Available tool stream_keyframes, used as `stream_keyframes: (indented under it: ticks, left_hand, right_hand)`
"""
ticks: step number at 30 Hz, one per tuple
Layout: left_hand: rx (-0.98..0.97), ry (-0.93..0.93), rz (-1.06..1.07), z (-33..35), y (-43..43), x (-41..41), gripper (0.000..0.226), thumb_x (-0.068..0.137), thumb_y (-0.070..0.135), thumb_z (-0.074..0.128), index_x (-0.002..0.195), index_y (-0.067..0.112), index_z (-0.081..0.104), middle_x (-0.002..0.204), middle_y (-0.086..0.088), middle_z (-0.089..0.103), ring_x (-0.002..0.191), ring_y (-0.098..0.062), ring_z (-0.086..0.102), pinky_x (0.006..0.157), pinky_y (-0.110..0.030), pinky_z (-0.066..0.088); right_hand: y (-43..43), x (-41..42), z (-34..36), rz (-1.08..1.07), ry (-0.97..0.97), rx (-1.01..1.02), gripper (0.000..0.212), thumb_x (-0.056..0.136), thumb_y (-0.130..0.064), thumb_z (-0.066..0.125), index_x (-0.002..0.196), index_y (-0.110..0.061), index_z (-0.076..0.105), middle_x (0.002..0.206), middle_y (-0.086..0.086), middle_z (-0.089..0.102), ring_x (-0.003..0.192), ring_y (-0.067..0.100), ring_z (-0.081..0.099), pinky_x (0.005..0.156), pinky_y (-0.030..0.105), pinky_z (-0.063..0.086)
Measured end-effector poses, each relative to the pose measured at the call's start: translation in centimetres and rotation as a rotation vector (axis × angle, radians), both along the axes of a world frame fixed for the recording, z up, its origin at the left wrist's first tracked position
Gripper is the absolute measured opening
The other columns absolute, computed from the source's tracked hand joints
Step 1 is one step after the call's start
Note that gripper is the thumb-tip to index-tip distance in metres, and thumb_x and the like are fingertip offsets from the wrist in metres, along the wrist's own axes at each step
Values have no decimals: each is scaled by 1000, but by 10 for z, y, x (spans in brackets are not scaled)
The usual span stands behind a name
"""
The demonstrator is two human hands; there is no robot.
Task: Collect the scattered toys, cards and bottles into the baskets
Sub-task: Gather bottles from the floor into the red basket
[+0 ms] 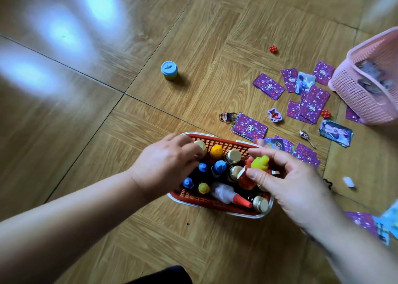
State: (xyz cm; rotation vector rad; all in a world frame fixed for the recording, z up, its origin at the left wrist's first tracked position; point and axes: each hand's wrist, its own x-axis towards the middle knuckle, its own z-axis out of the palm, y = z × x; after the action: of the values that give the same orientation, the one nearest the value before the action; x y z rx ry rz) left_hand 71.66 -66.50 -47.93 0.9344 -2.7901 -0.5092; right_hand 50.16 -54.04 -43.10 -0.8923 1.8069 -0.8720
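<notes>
Yellow-capped bottle (260, 162) pinched by right fingers (255, 176) over basket (217, 142); left fingers (183, 143) grip gold-capped bottle (201, 146).

The red basket (224, 142) looks crammed with upright bottles (233, 155), though the left hand (165, 165) and the right hand (290, 182), which pinches a yellow-capped bottle (260, 162), hang over it and hide part. Purple cards (268, 86) crowd the floor (86, 133) towards the pink basket (353, 94). Leftwards the floor lies open, bar one blue-lidded tub (169, 70).

- I see bottles (233, 155) standing in the near basket (215, 140).
- Cards (313, 104) lie behind-right of it.
- The far basket (353, 96) sits right of them.
- A tub (169, 70) stands behind-left.
</notes>
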Motion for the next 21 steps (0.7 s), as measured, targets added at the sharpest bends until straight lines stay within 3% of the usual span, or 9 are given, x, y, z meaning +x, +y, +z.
stream_keyframes:
  ticks: [2, 4, 9, 12, 15, 21]
  left_hand:
    - [44, 7, 121, 7, -8, 7, 37, 86, 44, 46, 103, 22, 71, 98, 2, 66, 90, -24, 63, 74, -32, 54]
    - [62, -12, 169, 10, -16, 13, 38, 86, 45, 43, 103, 24, 70, 99, 4, 65, 92, -22, 62, 77, -29, 49]
    - [105, -13, 142, 15, -16, 19, 39, 84, 49, 42, 95, 25, 71, 92, 7, 68, 87, -20, 63, 73, -30, 53]
    - [114, 15, 110, 16, -13, 21, 36, 84, 46, 44, 91, 24, 71, 87, 7, 69, 82, -20, 64, 70, -30, 54]
    - [104, 23, 7, 13, -9, 19, 30, 84, 41, 48, 89, 24, 73, 84, 9, 70, 79, -18, 65, 67, -30, 56]
    - [105, -33, -181, 10, 4, 9, 30, 87, 37, 47, 90, 26, 74, 85, 8, 70, 80, -18, 66, 62, -28, 57]
  right_hand:
    - [2, 9, -2, 82, 123, -8, 32, 71, -20, 83, 90, -42, 71, 99, -26, 67, 102, -11, 58, 91, 10, 42]
    - [4, 23, -7, 178, 307, -24, 34, 69, -22, 83, 90, -43, 66, 102, -22, 62, 99, -8, 53, 82, 0, 34]
    - [6, 35, -19, 313, 595, -120, 34, 70, -27, 82, 98, -32, 65, 97, -18, 60, 92, 4, 52, 80, 12, 34]
    - [11, 35, -23, 322, 595, -160, 34, 73, -18, 80, 102, -29, 67, 103, -16, 64, 92, 2, 54, 83, 14, 38]
    - [14, 42, -33, 379, 646, -188, 32, 74, -15, 76, 103, -26, 67, 102, -11, 65, 83, 4, 58, 75, 17, 46]
    - [-1, 54, -48, 453, 827, -241, 24, 74, -8, 76, 94, -14, 66, 88, 3, 63, 78, 28, 63, 62, 34, 56]
